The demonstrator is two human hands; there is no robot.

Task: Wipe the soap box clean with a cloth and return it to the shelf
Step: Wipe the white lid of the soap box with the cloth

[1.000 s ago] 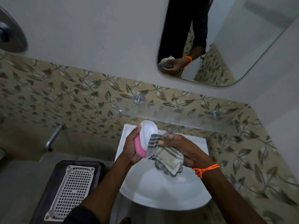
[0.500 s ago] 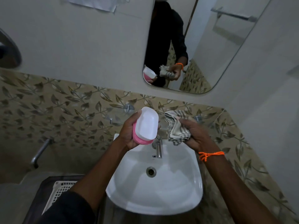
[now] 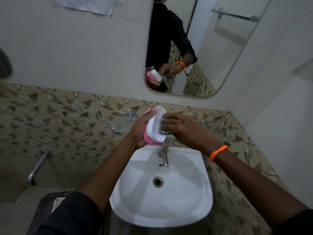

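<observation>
My left hand (image 3: 139, 131) grips a soap box (image 3: 155, 128) with a white lid and pink base, held on edge above the back of the sink. My right hand (image 3: 183, 128) presses a striped grey cloth (image 3: 164, 123) against the box's white face; most of the cloth is hidden under my fingers. A glass shelf (image 3: 118, 128) on chrome pegs runs along the leaf-patterned tiles just behind my hands.
A white sink (image 3: 162, 212) with a chrome tap (image 3: 164, 155) lies below my hands. The mirror (image 3: 211, 51) above reflects the hands and box. A wall tap (image 3: 36, 170) sticks out at the left, and a dark stand with a white basket (image 3: 56, 202) sits lower left.
My right hand has brought the cloth left onto the soap box's white face; half a second ago the cloth was apart from it. The box has tilted more on edge.
</observation>
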